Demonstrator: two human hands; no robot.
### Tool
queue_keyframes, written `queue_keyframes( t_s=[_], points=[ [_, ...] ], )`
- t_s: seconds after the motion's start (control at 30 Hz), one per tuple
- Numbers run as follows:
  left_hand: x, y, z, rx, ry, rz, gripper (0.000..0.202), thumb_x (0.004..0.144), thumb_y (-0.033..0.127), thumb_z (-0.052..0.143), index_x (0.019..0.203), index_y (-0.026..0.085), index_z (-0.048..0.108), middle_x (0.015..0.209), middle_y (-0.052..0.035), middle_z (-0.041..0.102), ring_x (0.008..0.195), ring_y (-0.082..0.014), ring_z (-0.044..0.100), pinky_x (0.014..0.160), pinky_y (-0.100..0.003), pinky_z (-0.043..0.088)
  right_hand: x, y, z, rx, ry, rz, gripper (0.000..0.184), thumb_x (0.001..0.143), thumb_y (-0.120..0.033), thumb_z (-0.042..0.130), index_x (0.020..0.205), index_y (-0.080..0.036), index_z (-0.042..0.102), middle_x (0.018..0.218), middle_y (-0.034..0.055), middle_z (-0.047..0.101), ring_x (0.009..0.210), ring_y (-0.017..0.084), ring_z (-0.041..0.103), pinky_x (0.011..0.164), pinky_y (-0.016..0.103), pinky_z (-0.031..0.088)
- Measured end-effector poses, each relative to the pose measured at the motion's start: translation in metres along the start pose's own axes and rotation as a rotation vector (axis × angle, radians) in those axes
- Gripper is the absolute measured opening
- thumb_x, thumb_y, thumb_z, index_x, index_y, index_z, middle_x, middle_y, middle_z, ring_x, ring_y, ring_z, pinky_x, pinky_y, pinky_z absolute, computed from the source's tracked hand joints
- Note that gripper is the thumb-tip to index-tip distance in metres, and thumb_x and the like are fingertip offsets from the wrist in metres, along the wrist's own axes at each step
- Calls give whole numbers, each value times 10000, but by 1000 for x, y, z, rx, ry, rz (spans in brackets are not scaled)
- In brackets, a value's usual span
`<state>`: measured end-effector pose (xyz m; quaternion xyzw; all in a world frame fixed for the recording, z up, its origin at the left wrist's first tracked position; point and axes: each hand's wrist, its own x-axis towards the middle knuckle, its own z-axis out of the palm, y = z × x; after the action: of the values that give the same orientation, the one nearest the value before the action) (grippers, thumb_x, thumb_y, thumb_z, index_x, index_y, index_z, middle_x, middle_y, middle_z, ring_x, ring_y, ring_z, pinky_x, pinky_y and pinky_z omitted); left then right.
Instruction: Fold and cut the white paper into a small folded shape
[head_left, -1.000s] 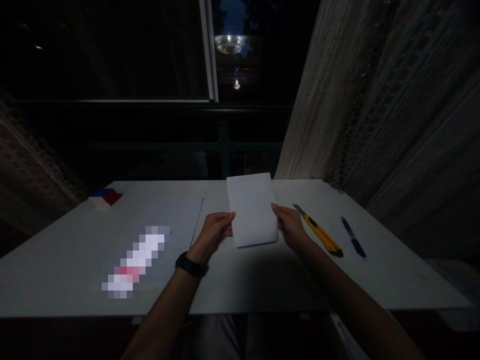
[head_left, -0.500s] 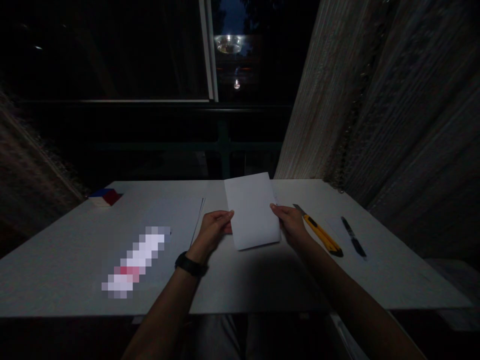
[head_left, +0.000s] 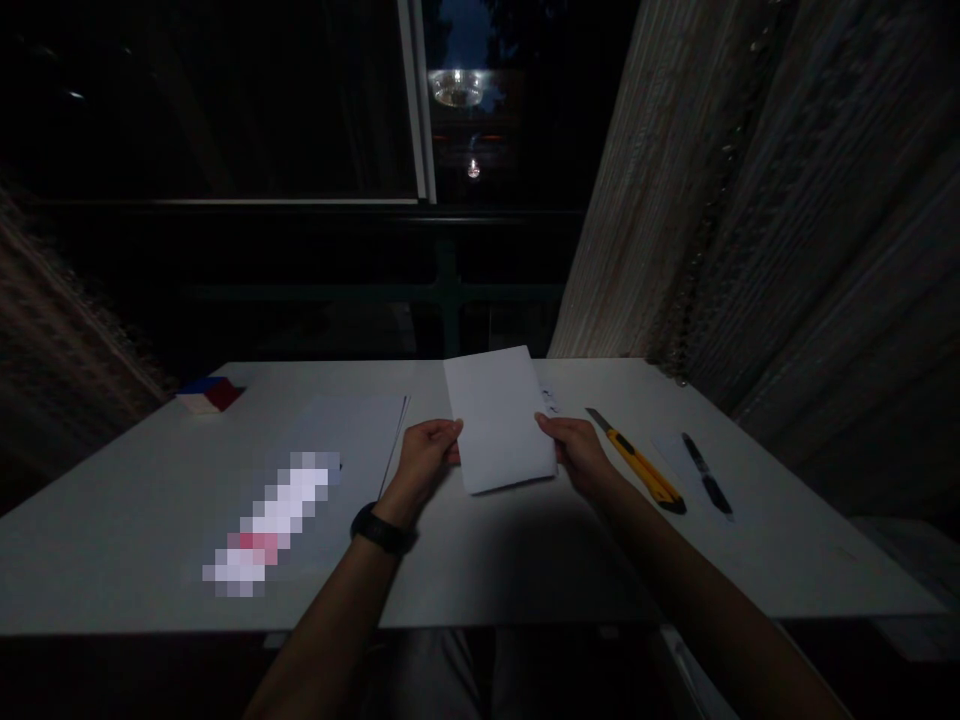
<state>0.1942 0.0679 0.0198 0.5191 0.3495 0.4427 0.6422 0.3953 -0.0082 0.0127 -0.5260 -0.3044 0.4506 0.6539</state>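
A white folded sheet of paper (head_left: 499, 415) is held upright-tilted above the white table (head_left: 525, 560) between both hands. My left hand (head_left: 426, 455), with a black watch on its wrist, pinches the paper's left edge. My right hand (head_left: 576, 452) grips the paper's right edge, thumb on the front. A small dark mark shows on the table just right of the paper's edge.
A yellow utility knife (head_left: 637, 465) and a dark pen (head_left: 706, 478) lie right of my right hand. A stack of white sheets (head_left: 352, 430) lies left, with a blurred object on it. A red and blue block (head_left: 208, 393) sits far left. Curtains hang at right.
The paper and both hands have shifted slightly left, uncovering a small mark on the table beside the paper's right edge.
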Motion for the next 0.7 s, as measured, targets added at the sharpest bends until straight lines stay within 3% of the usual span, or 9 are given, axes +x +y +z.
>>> queue_keyframes(
  t_s=[0.33, 0.7],
  points=[
    [-2, 3, 1, -12, 71, 26, 324, 536, 382, 773, 642, 110, 631, 511, -6, 569, 453, -88, 502, 439, -199, 409, 2, 3, -3, -9, -15, 27, 347, 535, -438, 761, 624, -120, 654, 601, 49, 643, 504, 128, 558, 476, 240, 457],
    [3, -2, -2, 35, 116, 71, 304, 563, 374, 753, 639, 103, 636, 514, -5, 560, 447, -78, 481, 434, -190, 380, 2, 5, 0, -34, 13, -20, 379, 492, -462, 770, 621, -121, 669, 587, 41, 646, 491, 129, 557, 485, 248, 457]
  ],
)
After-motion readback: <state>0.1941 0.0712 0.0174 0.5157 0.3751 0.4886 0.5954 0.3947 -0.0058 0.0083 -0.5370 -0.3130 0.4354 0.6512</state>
